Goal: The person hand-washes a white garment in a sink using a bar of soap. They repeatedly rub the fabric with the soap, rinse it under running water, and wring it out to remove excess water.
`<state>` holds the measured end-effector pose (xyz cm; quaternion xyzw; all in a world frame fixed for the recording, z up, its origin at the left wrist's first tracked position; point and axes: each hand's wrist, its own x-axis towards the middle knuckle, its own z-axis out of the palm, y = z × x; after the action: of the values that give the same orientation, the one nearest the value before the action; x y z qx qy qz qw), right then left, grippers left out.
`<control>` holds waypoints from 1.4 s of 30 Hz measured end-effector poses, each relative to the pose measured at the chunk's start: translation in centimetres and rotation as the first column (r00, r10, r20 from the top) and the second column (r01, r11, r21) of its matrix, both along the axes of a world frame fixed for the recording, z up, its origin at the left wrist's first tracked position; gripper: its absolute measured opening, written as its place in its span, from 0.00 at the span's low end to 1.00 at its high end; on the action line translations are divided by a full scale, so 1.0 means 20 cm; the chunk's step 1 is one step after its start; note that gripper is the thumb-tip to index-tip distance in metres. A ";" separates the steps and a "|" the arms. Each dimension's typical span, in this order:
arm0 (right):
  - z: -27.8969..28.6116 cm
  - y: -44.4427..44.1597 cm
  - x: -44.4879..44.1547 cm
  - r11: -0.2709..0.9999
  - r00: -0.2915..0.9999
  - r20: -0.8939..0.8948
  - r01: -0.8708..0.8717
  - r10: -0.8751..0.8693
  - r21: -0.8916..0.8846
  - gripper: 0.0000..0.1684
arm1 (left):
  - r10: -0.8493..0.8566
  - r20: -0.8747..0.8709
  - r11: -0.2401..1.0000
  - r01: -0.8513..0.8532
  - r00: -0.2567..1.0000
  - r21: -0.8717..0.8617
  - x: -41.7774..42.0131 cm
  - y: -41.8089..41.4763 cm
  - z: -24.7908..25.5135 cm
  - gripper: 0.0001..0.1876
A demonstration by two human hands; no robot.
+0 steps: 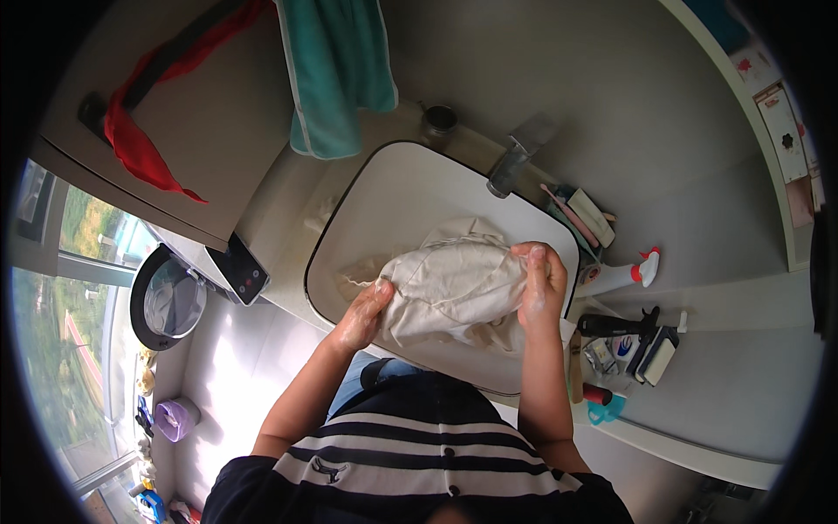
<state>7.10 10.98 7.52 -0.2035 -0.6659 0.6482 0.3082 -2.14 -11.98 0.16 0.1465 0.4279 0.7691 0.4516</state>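
Note:
A wet-looking cream cloth garment [458,281] is stretched between my two hands over a white washbasin [406,177]. My left hand [366,313] grips its left end, thumb on top. At the opposite end, my right hand [542,285] holds the fabric, with white suds on the thumb and palm. More of the same pale cloth hangs or lies beneath, in the basin. The bottom of the basin under the cloth is hidden. Suds also show on the back of my left hand.
A metal faucet [514,164] juts over the basin's far rim. Along the right ledge stand a white spray bottle [609,278], a pink toothbrush [576,219] and a black hair clipper or similar tool [615,324]. A teal towel [340,78] hangs at upper left, near a dark cup [438,121].

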 end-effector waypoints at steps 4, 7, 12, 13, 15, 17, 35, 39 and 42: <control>0.04 -0.01 0.02 0.996 0.997 0.042 -0.060 0.057 0.070 0.19 | -0.184 -0.040 0.951 0.188 0.982 0.247 -0.07 -0.08 -0.07 0.41; 0.05 -0.03 0.01 0.973 0.979 0.078 -0.198 0.190 0.118 0.19 | -0.474 0.186 0.807 0.340 0.861 0.483 -0.11 -0.14 -0.28 0.54; 0.12 -0.11 -0.02 0.888 0.889 0.233 -0.434 0.394 0.154 0.18 | -0.354 0.550 0.934 0.261 0.757 0.242 -0.04 0.11 -0.06 0.53; 0.13 -0.12 -0.02 0.870 0.861 0.290 -0.471 0.418 0.144 0.18 | -0.360 0.520 0.933 0.291 0.775 0.213 -0.03 0.11 -0.05 0.51; 0.14 -0.13 -0.02 0.846 0.833 0.312 -0.515 0.457 0.137 0.14 | -0.378 0.459 0.925 0.349 0.804 0.152 -0.03 0.11 -0.04 0.48; 0.14 -0.14 -0.03 0.829 0.818 0.315 -0.542 0.481 0.141 0.12 | -0.271 0.396 0.963 0.251 0.877 0.103 -0.08 0.11 -0.09 0.33; -0.26 0.40 0.22 0.328 0.902 0.385 -0.309 -0.198 0.893 0.12 | 0.389 -0.155 0.921 -0.380 0.908 0.088 -0.32 -0.26 -0.17 0.11; -0.23 0.38 0.32 0.093 0.927 0.019 0.017 -0.374 0.996 0.13 | 0.382 -0.310 0.903 -0.423 0.871 -0.076 -0.22 -0.27 -0.20 0.11; -0.28 0.34 0.42 0.097 0.908 0.042 -0.001 -0.417 0.995 0.16 | 0.260 -0.427 0.891 -0.385 0.866 -0.240 -0.21 -0.31 -0.28 0.11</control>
<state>15.48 17.68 1.90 -0.1436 -0.9270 -0.0451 0.3435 -6.40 -18.12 -5.47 0.1449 0.6442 0.7117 0.2398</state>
